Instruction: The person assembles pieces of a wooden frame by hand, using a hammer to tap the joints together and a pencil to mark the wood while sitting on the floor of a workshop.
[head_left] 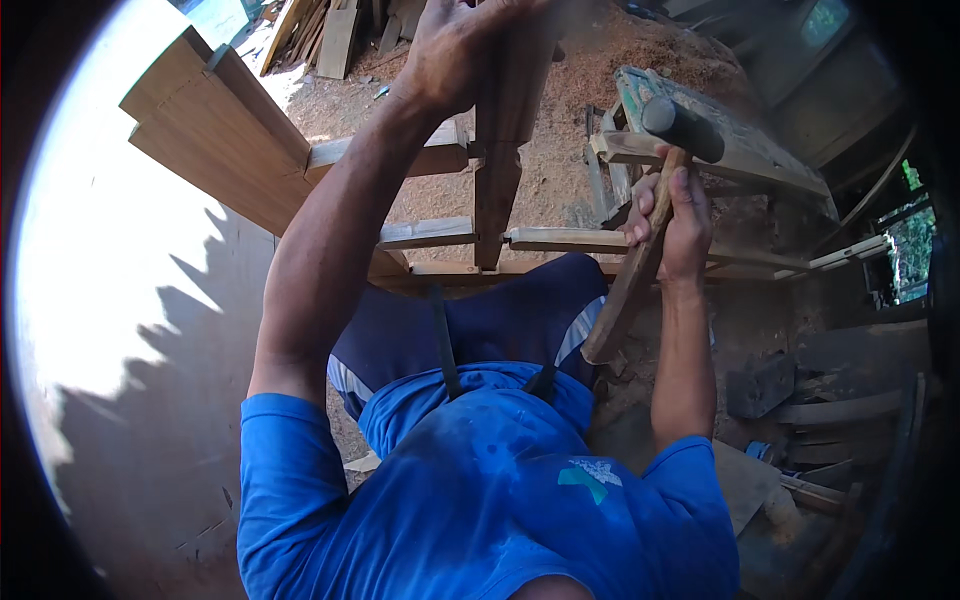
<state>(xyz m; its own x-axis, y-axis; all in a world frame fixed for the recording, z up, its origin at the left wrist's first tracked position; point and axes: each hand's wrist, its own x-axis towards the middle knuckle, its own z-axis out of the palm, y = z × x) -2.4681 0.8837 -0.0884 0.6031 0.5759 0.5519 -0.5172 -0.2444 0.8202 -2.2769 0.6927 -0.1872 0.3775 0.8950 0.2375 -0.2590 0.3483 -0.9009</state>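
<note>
My right hand (682, 222) is closed round the wooden handle of a hammer (632, 285). Its dark, blunt head points up and away from me, the handle's end down toward my lap. At the upper edge my left hand (450, 55) grips a wooden post (512, 100); its fingers are partly cut off by the picture's edge. Short wooden rails (430, 232) meet this post from the left, and a longer rail (565, 239) runs from it to the right. The hammer head is apart from the post.
Wide wooden boards (225, 130) stand at the left beside a large sunlit panel (150, 330). A worn green-edged wooden bench (720, 125) stands at the right. Sawdust (640, 55) covers the ground, with stacked offcuts (340, 40) far off and scrap wood (840, 410) at lower right.
</note>
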